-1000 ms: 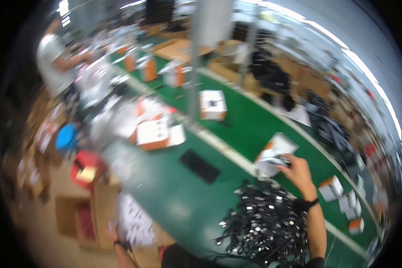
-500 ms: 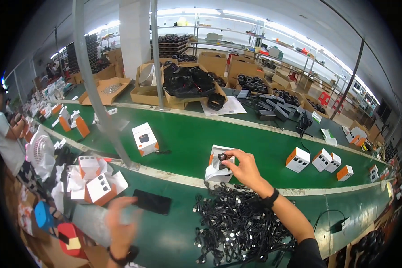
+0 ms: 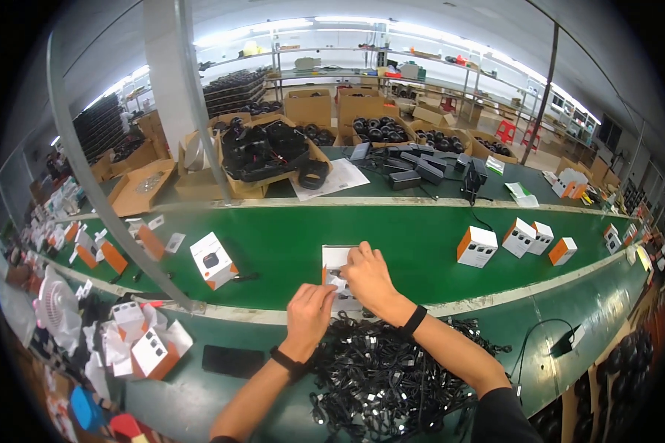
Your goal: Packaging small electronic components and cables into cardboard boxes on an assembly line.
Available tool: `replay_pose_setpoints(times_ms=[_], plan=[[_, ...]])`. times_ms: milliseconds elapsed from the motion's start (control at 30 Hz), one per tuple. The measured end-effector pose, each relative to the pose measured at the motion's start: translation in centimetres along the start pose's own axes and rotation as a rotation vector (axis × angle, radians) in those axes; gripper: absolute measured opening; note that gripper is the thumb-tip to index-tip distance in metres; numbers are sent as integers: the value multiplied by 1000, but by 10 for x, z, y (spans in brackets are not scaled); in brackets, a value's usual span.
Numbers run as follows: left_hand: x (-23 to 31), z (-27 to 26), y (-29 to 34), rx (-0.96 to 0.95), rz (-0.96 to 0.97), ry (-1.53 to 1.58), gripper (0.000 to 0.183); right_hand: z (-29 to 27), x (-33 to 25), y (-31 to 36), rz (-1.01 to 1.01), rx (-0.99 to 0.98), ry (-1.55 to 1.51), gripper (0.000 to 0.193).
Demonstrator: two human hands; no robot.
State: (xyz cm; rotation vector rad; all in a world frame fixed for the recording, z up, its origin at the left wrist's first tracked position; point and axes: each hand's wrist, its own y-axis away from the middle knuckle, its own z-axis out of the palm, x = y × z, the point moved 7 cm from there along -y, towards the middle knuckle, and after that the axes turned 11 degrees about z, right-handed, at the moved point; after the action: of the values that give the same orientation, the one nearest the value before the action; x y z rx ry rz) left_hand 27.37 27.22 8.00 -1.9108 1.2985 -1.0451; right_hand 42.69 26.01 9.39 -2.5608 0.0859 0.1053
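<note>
A small white and orange box (image 3: 334,255) stands with its top open on the green conveyor belt, and crumpled white wrapping (image 3: 338,281) shows inside. My right hand (image 3: 369,279) reaches over its right side, fingers bent down into the opening; what they grip is hidden. At the near left of the box, my left hand (image 3: 309,316) is closed, thumb and fingertips pinched at the edge of the wrapping. Just below both hands lies a big heap of black cables (image 3: 384,376) on the green bench.
Closed white and orange boxes stand on the belt, one at left (image 3: 213,260) and several at right (image 3: 477,246). A black phone-like slab (image 3: 233,359) lies left of my forearm. A metal post (image 3: 103,177) rises at left. Cartons of black parts (image 3: 380,131) stand behind.
My left hand has come from the lower left to the box. My right hand, which held a small black round part above it, has lowered into the opening. The view has shifted rightward.
</note>
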Motion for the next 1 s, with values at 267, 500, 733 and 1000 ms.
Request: replay_pose_setpoints(times_ms=[267,500,733,1000], plan=[[13,45,-16,-457,402,-461,17,-39,24,29,222,251,-524,24],[-16,42,1,-374,344,112,40,-18,38,57,63,-63,-488,28],[-43,51,-59,-248,-124,284,97,-3,67,68,218,-54,-413,34],[-26,55,-33,-387,170,374,44,-26,74,62,469,31,-715,37]])
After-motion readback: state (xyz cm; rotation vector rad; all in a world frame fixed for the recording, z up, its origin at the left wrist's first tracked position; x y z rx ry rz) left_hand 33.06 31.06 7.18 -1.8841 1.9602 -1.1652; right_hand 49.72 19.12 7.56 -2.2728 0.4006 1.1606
